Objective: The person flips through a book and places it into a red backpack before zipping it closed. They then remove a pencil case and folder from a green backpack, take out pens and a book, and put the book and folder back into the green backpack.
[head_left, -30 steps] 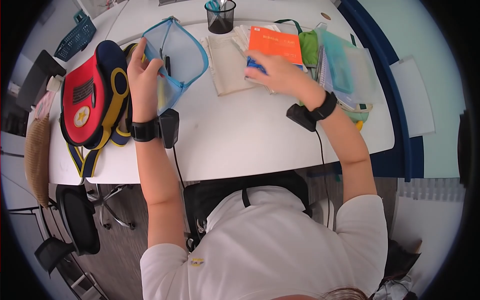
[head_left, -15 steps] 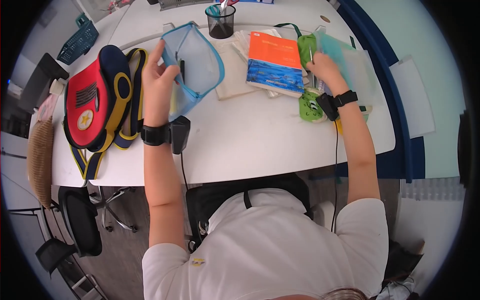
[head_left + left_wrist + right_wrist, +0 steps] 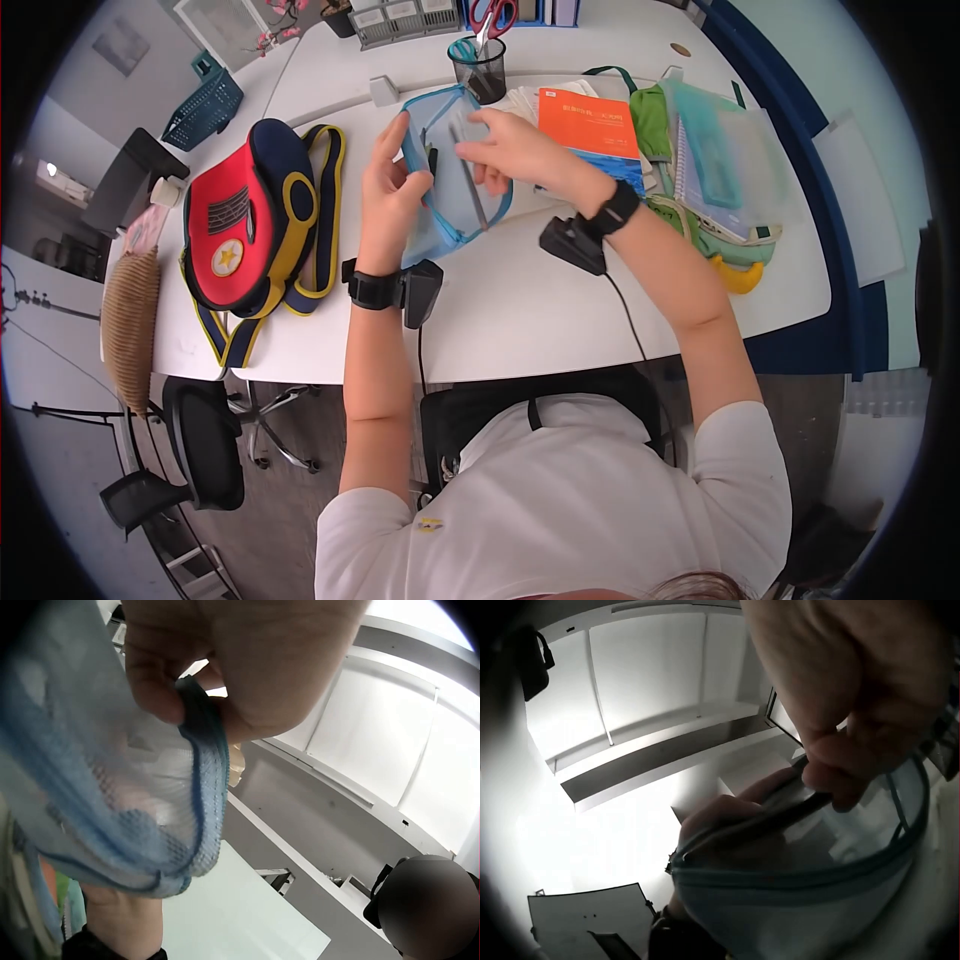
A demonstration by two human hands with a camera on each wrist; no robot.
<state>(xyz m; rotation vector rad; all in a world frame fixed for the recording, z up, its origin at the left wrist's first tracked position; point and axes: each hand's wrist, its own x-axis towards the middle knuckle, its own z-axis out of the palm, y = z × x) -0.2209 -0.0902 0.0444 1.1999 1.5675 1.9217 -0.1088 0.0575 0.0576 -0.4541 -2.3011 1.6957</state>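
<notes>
My left hand (image 3: 388, 205) grips the edge of a see-through blue mesh zipper pouch (image 3: 425, 240). In the left wrist view, thumb and fingers pinch its zipper rim (image 3: 208, 742). The pouch gapes open and a dark pen (image 3: 432, 162) shows inside. My right hand (image 3: 515, 150) is over the pouch mouth, pinching a slim grey pen-like stick (image 3: 472, 185). From the right wrist view, that stick looks dark and slants across the opening, with the right fingertips (image 3: 829, 776) closed on it.
A red and navy backpack (image 3: 228, 230) lies left of the pouch. An orange and blue book (image 3: 590, 125) on papers, a green bag (image 3: 652, 120) and clear teal folders (image 3: 715, 170) lie right. Behind stands a mesh pen cup (image 3: 480, 78) with scissors (image 3: 492, 18).
My right hand went from the book to the green bag, then came left to the pouch with the grey stick. My left hand keeps hold of the pouch. The head view has shifted.
</notes>
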